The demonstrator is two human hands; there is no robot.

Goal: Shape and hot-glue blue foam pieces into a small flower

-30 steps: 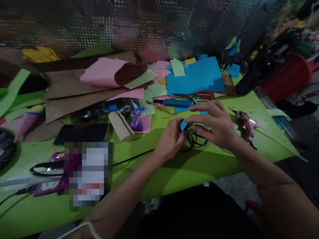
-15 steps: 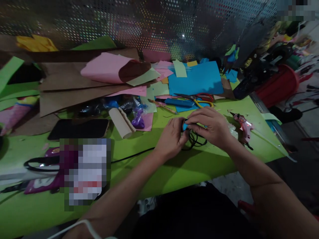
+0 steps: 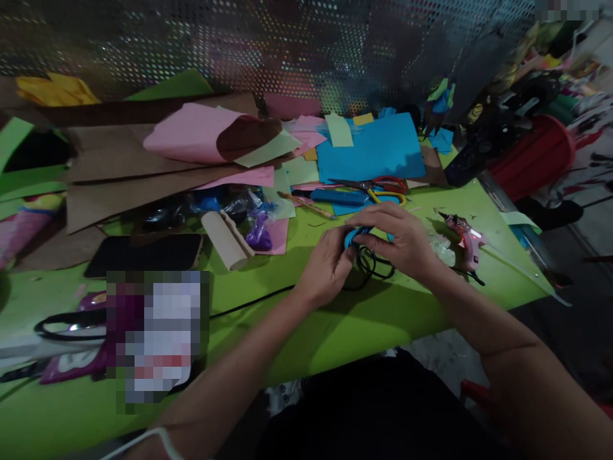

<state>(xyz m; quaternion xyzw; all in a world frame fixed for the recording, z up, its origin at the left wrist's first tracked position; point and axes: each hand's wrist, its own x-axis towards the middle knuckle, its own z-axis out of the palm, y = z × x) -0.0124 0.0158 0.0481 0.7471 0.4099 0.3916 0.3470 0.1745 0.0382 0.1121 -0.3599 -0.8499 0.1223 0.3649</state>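
A small curved strip of blue paper (image 3: 353, 237) is pinched between my two hands over the front of the green table. My left hand (image 3: 325, 265) grips its left side with closed fingers. From the right, my right hand (image 3: 402, 239) presses thumb and fingers onto the same strip; part of it is hidden by the fingers. A loop of black cable (image 3: 380, 271) lies just beneath the hands. To the right of my right hand rests a pink glue gun (image 3: 472, 249) with a lit red light and a long glue stick in its back.
Behind the hands lie scissors (image 3: 397, 197), a blue cutter (image 3: 340, 197), a pencil (image 3: 313, 207) and blue paper sheets (image 3: 368, 150). Leftward are a cardboard tube (image 3: 226, 239), a purple lump in plastic (image 3: 259, 231) and a dark phone (image 3: 143, 255). A perforated metal panel (image 3: 268, 45) stands behind.
The blue strip shows more of its length and a curve between my fingers, and my right fingers have shifted slightly on it. The whole view has moved a little.
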